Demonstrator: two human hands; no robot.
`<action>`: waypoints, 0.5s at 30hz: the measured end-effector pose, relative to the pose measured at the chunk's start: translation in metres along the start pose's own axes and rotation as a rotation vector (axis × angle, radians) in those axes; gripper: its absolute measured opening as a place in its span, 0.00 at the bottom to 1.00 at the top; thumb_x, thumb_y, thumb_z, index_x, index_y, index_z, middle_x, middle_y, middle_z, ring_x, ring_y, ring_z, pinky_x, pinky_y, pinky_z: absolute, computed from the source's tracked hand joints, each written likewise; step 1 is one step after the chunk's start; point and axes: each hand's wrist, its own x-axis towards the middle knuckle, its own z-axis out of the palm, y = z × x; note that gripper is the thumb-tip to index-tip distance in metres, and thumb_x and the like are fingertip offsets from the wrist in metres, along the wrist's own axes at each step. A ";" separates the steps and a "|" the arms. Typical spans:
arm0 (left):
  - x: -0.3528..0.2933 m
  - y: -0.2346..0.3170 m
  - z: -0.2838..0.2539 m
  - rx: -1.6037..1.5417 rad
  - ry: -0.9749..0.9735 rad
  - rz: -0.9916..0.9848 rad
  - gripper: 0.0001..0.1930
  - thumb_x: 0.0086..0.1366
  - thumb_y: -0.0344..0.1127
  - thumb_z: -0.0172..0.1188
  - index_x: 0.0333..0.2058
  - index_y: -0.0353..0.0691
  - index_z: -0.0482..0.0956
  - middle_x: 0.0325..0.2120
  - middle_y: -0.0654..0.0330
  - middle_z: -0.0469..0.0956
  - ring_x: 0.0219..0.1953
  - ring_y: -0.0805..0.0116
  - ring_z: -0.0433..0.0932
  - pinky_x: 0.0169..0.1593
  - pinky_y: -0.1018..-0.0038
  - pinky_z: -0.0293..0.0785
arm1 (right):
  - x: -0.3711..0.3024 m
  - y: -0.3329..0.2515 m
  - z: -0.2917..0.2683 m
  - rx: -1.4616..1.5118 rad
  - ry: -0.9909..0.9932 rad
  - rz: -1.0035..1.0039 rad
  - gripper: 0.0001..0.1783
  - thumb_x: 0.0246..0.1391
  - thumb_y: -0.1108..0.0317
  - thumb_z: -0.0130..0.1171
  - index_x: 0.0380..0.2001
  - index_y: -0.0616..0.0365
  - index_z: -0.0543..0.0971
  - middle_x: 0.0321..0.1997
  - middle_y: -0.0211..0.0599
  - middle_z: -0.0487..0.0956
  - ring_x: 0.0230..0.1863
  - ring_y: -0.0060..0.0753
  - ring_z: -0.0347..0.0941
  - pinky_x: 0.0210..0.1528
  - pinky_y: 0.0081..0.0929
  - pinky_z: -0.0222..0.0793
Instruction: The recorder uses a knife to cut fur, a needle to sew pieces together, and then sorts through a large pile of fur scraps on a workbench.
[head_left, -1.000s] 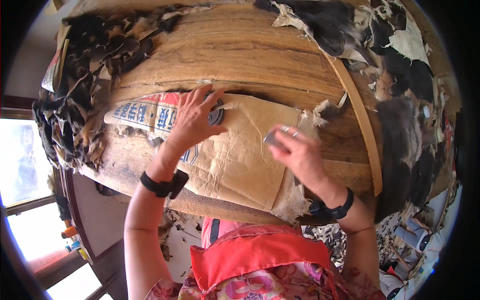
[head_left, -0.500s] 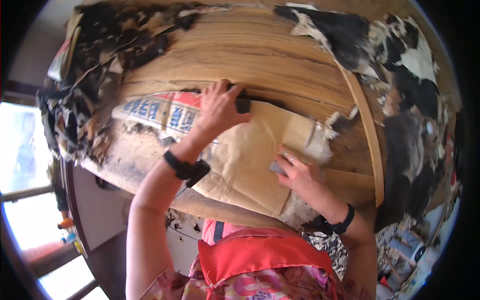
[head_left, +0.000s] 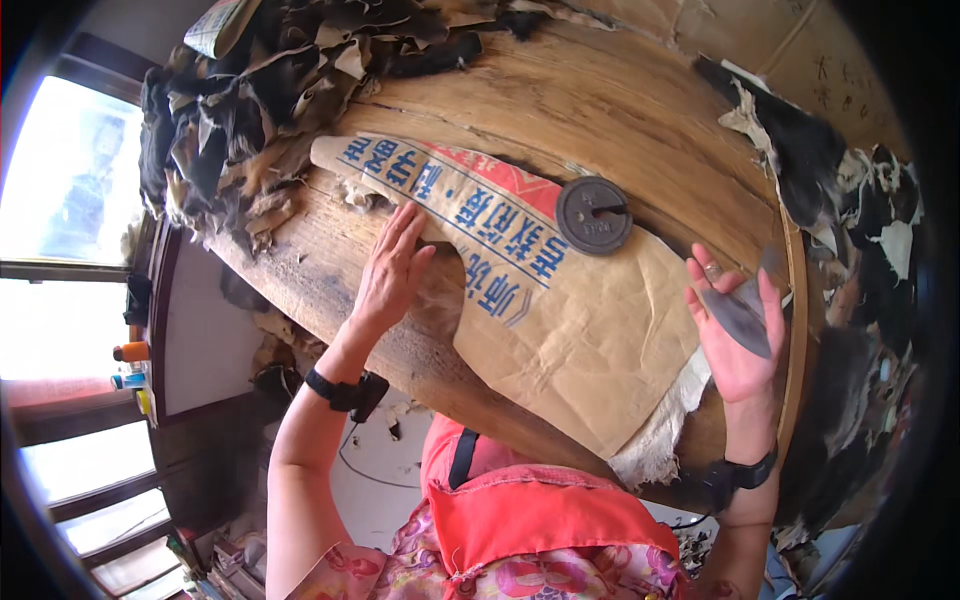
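Note:
A brown paper pattern [head_left: 570, 330], with blue characters and a red patch, lies on the wooden board, over a pale hide piece [head_left: 668, 430] whose ragged edge sticks out at the lower right. A round dark slotted weight [head_left: 578, 232] presses on the paper's upper edge. My left hand [head_left: 388, 272] is open and flat, its fingertips at the paper's lower left edge. To the right of the paper, my right hand [head_left: 738, 345] is turned palm up. It holds a thin grey blade [head_left: 742, 322] across the palm, with some fingers loosely bent.
Dark and tan hide scraps [head_left: 240, 150] heap up at the board's [head_left: 620, 110] far left. More black and white pieces [head_left: 840, 210] lie along the right, beyond a wooden strip [head_left: 793, 330]. Windows [head_left: 75, 240] stand at the left, with small bottles [head_left: 130, 352] on a ledge.
My left hand has left the weight and moved to the paper's left edge. My right hand has lifted off the paper and turned palm up at the right, still with the blade. The view has shifted.

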 end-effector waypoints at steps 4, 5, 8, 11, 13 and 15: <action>0.002 -0.007 -0.003 -0.060 0.027 0.090 0.14 0.64 0.29 0.62 0.50 0.37 0.80 0.45 0.53 0.75 0.46 0.50 0.77 0.49 0.61 0.76 | 0.030 0.059 0.050 -0.393 -0.224 -0.027 0.32 0.70 0.41 0.43 0.36 0.59 0.82 0.35 0.35 0.83 0.40 0.28 0.79 0.45 0.26 0.73; 0.004 -0.008 -0.003 -0.095 0.018 0.125 0.13 0.63 0.27 0.62 0.47 0.38 0.81 0.40 0.56 0.75 0.41 0.53 0.77 0.44 0.62 0.77 | 0.039 0.081 0.065 -0.510 -0.299 -0.033 0.34 0.69 0.39 0.42 0.36 0.60 0.82 0.36 0.35 0.84 0.39 0.26 0.79 0.43 0.27 0.75; 0.004 -0.016 -0.007 -0.084 -0.073 0.221 0.13 0.59 0.25 0.62 0.45 0.37 0.81 0.34 0.58 0.75 0.37 0.56 0.78 0.40 0.65 0.78 | 0.072 0.142 0.112 -1.094 -0.666 -0.483 0.21 0.75 0.58 0.37 0.46 0.55 0.80 0.38 0.39 0.84 0.39 0.26 0.81 0.43 0.28 0.76; 0.001 -0.027 -0.012 -0.101 -0.074 0.287 0.15 0.56 0.26 0.61 0.44 0.35 0.79 0.34 0.56 0.75 0.36 0.57 0.78 0.39 0.66 0.78 | 0.103 0.187 0.146 -1.256 -0.824 -0.401 0.23 0.74 0.55 0.37 0.47 0.55 0.81 0.40 0.41 0.85 0.40 0.33 0.82 0.43 0.33 0.76; 0.000 -0.033 -0.013 -0.159 -0.096 0.297 0.16 0.55 0.28 0.58 0.44 0.34 0.77 0.33 0.56 0.72 0.37 0.58 0.76 0.40 0.66 0.77 | 0.121 0.207 0.161 -1.229 -1.000 -0.552 0.27 0.73 0.52 0.39 0.47 0.62 0.82 0.43 0.42 0.85 0.45 0.35 0.80 0.48 0.34 0.74; 0.000 -0.035 -0.013 -0.123 -0.085 0.332 0.16 0.54 0.28 0.59 0.43 0.33 0.76 0.32 0.57 0.71 0.35 0.60 0.75 0.37 0.67 0.77 | 0.129 0.217 0.166 -1.266 -1.079 -0.588 0.25 0.72 0.54 0.41 0.47 0.62 0.82 0.43 0.45 0.85 0.45 0.40 0.81 0.49 0.35 0.74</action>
